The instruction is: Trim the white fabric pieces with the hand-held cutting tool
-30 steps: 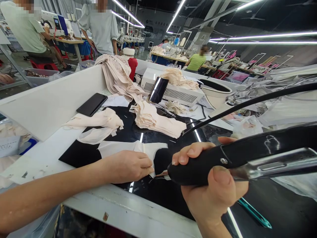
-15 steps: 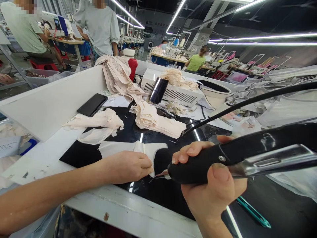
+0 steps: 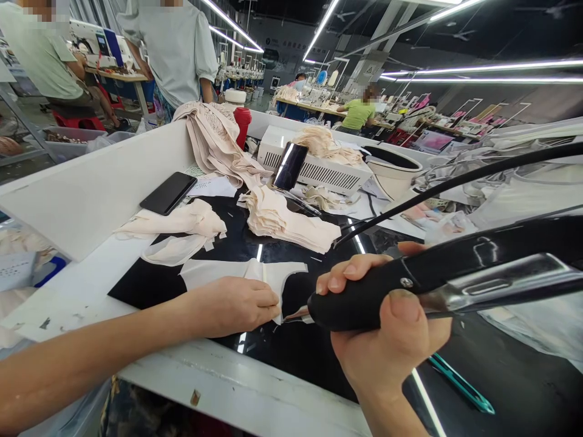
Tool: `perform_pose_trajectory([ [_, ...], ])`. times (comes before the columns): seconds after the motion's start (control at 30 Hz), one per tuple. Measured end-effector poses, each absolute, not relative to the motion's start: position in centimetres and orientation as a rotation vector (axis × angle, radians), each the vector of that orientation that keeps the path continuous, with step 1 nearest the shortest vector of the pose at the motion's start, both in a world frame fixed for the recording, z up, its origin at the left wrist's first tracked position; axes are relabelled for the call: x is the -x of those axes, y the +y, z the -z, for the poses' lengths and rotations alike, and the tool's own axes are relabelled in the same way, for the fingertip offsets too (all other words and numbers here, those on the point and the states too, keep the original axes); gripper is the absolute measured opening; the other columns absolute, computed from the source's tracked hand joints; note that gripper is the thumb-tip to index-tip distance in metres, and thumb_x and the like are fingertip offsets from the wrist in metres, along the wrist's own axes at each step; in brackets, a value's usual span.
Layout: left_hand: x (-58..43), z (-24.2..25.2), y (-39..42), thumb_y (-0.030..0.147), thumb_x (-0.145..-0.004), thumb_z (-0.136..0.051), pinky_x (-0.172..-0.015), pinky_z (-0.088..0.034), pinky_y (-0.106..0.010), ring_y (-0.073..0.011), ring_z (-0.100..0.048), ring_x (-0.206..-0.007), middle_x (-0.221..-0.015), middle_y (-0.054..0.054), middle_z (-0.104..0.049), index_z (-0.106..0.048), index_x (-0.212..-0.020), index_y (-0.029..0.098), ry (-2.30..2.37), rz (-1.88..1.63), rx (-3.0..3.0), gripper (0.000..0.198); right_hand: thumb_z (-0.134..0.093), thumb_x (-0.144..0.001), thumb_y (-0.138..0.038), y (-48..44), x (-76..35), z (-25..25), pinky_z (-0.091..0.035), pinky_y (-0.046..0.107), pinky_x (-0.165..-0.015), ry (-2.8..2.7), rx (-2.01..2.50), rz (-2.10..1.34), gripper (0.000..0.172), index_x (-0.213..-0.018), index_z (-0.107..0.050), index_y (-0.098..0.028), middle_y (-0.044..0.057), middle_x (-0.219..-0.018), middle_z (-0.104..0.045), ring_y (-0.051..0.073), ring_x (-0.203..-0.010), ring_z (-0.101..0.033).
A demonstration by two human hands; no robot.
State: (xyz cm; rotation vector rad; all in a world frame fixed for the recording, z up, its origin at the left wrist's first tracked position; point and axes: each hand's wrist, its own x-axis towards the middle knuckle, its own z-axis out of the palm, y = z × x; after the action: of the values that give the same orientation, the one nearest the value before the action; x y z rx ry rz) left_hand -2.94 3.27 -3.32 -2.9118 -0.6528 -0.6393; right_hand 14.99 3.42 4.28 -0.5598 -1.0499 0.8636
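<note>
On the glossy black work surface lies a cut piece of pale fabric with a raised seam. My left hand is closed, thumb and fingers pinching the near right edge of this fabric. My right hand wraps around a black corded handheld tool with a long metal lever, the thumb beside the lever. Its thin metal tip points left, close to the fabric edge by my left fingertips. Whether the tip touches the fabric, I cannot tell.
Behind lie a stack of beige fabric pieces, a loose beige bundle, a black phone and a propped phone. A white vented box stands farther back. A teal tool lies right. Other people are beyond the white partition.
The tool in my right hand has tilted slightly, its rear part dropping lower while its tip rises a little. My left hand keeps its pinch on the fabric. The view has shifted slightly.
</note>
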Motion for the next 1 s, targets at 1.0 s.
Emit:
perform_pose_trajectory([
  [1.0,2.85,2.65,3.12,0.004,-0.102,-0.052,-0.083,-0.057,-0.026,-0.018,-0.069,-0.094,-0.097,-0.006,-0.07,-0.067,-0.102,0.015,-0.677,0.624,2.946,0.019,-0.081,-0.078,-0.038,3.18,-14.75,-4.03,-0.051,0.027,-0.044,-1.106,0.571,-0.846,0.041,-0.111,-0.059,-0.029,-0.007,-0.071,-0.064,0.015,-0.052,-0.062],
])
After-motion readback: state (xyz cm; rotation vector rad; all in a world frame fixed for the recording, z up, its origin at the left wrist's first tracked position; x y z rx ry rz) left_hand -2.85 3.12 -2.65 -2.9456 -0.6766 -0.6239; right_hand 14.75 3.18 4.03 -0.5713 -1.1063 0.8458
